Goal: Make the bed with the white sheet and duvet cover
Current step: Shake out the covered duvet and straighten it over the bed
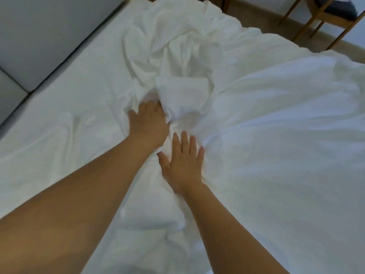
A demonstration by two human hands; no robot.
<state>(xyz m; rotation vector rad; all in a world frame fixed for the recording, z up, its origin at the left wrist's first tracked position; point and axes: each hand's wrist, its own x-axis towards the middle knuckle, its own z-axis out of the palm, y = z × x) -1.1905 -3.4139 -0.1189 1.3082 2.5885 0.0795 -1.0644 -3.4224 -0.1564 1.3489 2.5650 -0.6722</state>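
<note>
Clearly, with the crumpled white duvet cover heaped well apart from the grey padded panel, the right hand presses it flat, fingers spread, while the left hand, fingers buried so I cannot tell its grip, should draw folds out slowly.

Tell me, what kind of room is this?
Probably a bedroom: a wide bed with a white sheet, a rumpled duvet cover heaped on it, and a wooden chair beyond.
</note>
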